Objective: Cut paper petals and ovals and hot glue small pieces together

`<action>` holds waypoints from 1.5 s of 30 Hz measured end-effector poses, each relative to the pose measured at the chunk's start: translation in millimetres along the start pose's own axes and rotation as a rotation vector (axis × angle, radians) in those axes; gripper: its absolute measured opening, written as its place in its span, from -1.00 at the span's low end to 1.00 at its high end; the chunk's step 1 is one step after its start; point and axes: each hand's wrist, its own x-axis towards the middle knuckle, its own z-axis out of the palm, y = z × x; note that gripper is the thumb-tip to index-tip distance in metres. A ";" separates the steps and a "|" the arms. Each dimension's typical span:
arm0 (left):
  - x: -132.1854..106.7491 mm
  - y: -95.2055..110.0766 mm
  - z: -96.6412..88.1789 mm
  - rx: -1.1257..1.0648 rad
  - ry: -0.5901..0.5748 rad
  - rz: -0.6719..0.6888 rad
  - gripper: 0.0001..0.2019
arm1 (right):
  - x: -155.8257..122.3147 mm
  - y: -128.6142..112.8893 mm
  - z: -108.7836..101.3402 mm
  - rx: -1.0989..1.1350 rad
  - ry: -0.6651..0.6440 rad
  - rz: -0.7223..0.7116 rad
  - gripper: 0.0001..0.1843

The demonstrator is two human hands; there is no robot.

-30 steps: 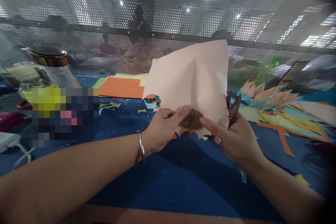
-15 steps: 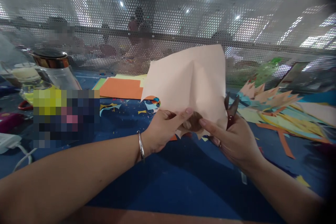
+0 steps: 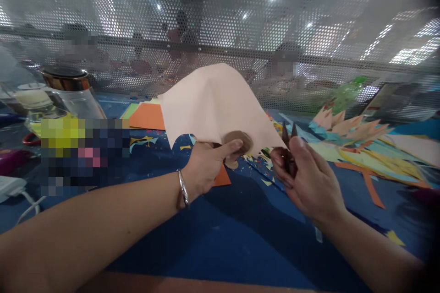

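A pale pink sheet of paper (image 3: 220, 96) is held up over the table by my left hand (image 3: 206, 162), whose thumb presses on a round brownish piece (image 3: 242, 142) at the sheet's lower edge. That edge has curved cut-outs at the left. My left wrist wears a silver bangle (image 3: 183, 187). In my right hand (image 3: 309, 178) is a pair of scissors (image 3: 289, 142), blades pointing up and slightly parted, beside the sheet's right corner. The fingers of my right hand are curled around the scissors' handles.
Orange paper (image 3: 146, 116) lies behind at the left, near a glass jar (image 3: 75, 96). Coloured scraps (image 3: 142, 142) litter the blue table (image 3: 233, 238). At the right are pointed paper shapes (image 3: 350, 123), paper strips (image 3: 373, 187) and a green bottle (image 3: 350, 94). A perforated metal screen (image 3: 220, 23) stands behind.
The sheet has shifted left and its top has drooped. My right hand has let go of the paper's lower edge and moved slightly right, still with the scissors.
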 end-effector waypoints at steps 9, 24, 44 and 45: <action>0.6 9.5 4.4 -0.108 0.064 0.117 -0.74 | -1.0 6.3 3.2 -0.028 -0.140 0.160 -0.48; -8.1 13.1 13.1 -0.171 0.135 0.124 -0.76 | -8.1 1.2 8.8 -0.010 -0.250 0.330 -0.42; -26.5 -5.1 11.1 -0.167 -0.044 -0.005 -0.77 | -11.5 -0.4 8.0 -0.002 -0.227 0.366 -0.38; -26.2 -5.1 10.9 -0.160 -0.038 -0.005 -0.78 | -11.7 -1.2 8.4 -0.006 -0.227 0.370 -0.37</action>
